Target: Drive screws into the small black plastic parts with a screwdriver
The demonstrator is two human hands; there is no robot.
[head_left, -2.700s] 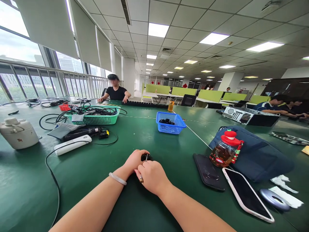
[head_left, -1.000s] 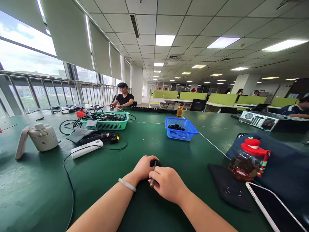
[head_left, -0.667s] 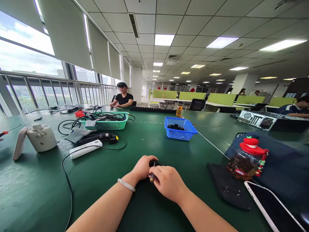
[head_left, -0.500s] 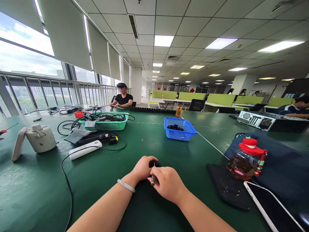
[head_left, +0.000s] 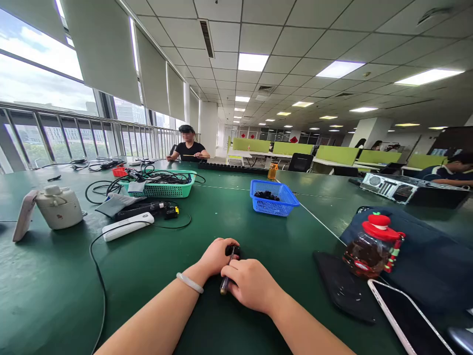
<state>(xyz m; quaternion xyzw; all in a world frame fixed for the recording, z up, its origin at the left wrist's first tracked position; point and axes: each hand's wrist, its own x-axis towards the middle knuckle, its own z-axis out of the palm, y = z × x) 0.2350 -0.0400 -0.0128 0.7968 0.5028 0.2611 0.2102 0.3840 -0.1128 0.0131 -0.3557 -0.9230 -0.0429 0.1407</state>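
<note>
My left hand (head_left: 214, 257) is closed around a small black part (head_left: 234, 250) low over the green table (head_left: 207, 217). The kind of part cannot be made out. In my closed right hand (head_left: 254, 286) is a screwdriver (head_left: 223, 286) with a see-through handle. Its thin metal shaft points away from me and meets the black part; the tip is hard to see. Both hands are close together, the right one nearer to me. Beyond them stands a blue plastic basket (head_left: 275, 207) with several small black pieces (head_left: 266, 195) inside.
On the left are a green basket (head_left: 170, 191) of cables, a white power strip (head_left: 127, 227) and a beige jug (head_left: 61, 209). To the right lie a red-lidded bottle (head_left: 369, 251), a black pouch (head_left: 343, 286), a phone (head_left: 410, 315) and a computer case (head_left: 391, 187). A person (head_left: 189, 148) sits across.
The screwdriver's handle has swung left, and my right hand has shifted slightly toward me. My left hand still grips the black part. The whole view has moved a little.
</note>
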